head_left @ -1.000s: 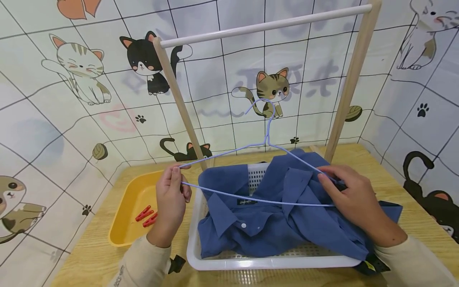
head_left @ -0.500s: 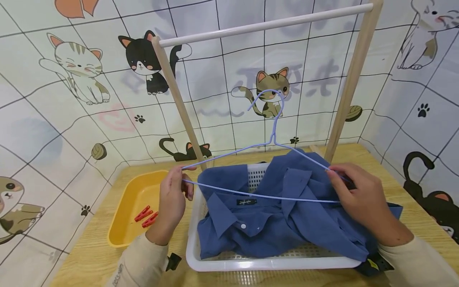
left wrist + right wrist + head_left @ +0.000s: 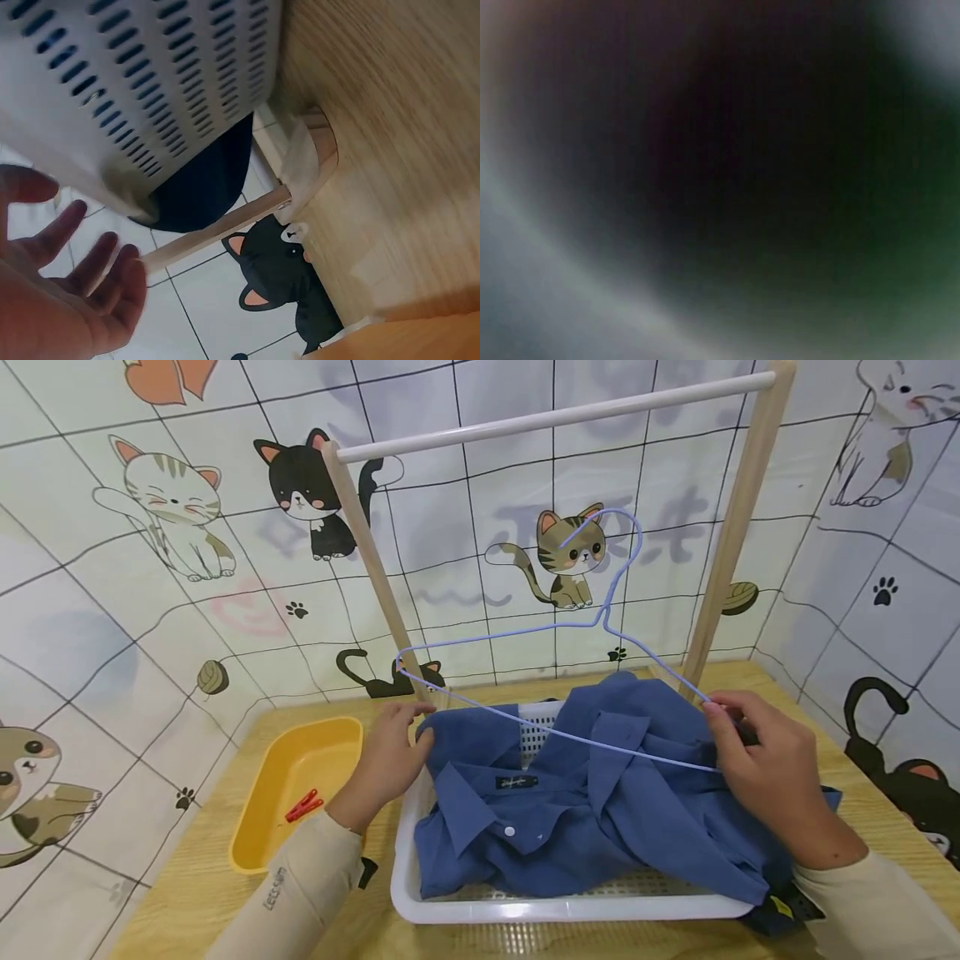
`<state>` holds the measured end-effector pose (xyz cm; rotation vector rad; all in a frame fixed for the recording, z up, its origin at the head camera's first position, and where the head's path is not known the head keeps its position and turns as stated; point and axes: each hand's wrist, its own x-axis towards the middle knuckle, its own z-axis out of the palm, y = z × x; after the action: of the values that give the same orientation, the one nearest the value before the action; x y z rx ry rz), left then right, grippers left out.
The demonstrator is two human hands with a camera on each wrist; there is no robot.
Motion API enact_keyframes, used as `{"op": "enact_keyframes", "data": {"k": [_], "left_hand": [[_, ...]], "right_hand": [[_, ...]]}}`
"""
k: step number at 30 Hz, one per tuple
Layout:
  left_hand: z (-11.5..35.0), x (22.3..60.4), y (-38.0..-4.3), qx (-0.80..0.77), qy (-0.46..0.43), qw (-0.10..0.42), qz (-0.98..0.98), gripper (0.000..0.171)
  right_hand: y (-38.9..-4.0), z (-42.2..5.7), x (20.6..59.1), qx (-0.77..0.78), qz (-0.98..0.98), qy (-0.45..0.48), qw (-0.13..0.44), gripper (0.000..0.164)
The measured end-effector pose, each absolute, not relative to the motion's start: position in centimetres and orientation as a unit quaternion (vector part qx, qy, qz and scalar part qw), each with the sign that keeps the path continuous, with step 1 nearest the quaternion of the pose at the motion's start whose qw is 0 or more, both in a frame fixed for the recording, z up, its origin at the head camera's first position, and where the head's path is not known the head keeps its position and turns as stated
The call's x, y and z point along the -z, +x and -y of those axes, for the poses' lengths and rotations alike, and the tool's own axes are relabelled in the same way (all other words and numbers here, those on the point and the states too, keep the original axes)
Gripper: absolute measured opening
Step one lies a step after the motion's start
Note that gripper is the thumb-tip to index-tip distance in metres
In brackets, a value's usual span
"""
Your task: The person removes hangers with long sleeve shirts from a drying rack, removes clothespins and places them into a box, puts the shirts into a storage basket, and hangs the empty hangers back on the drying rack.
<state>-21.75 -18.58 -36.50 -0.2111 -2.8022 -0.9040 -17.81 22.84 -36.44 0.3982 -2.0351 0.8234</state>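
In the head view my right hand (image 3: pixel 772 777) grips the right end of a thin lavender wire hanger (image 3: pixel 605 613). The hanger is tilted, its hook up and its left end free in the air. Below it a blue collared shirt (image 3: pixel 555 810) lies bunched in a white perforated basket (image 3: pixel 570 910). My left hand (image 3: pixel 390 756) is beside the basket's left side, fingertips right at the shirt's edge. The left wrist view shows that hand (image 3: pixel 75 292) with loosely bent, spread fingers and nothing in them, next to the basket wall (image 3: pixel 172 82). The right wrist view is dark and blurred.
A rack with wooden posts (image 3: pixel 367 552) and a white crossbar (image 3: pixel 555 417) stands behind the basket. To the left sits a yellow tray (image 3: pixel 330 747) with red clothespins (image 3: pixel 303 807). All stand on a wood-grain table (image 3: pixel 187 893) before a cat-patterned wall.
My left hand has let go of the hanger's left end and moved down toward the shirt. The hanger has risen and swung up to the right in my right hand.
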Motion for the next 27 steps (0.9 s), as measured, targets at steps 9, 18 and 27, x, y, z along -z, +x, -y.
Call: {"op": "enact_keyframes", "data": {"k": [9,18,27], "left_hand": [[16.9,37.9,-23.9,0.166,-0.078,0.060,0.981,0.049],[16.3,38.4,-24.9,0.172,-0.054,0.031,0.983,0.050],[16.3,38.7,-25.5,0.235,-0.050,0.076,0.968,0.035]], "right_hand": [[-17.9,-23.1,36.3,-0.329,0.822,0.137,0.443,0.018],[-18.1,-22.8,36.2,-0.328,0.819,0.143,0.448,0.015],[-18.2,-23.0,36.4,-0.326,0.821,0.137,0.448,0.016]]}}
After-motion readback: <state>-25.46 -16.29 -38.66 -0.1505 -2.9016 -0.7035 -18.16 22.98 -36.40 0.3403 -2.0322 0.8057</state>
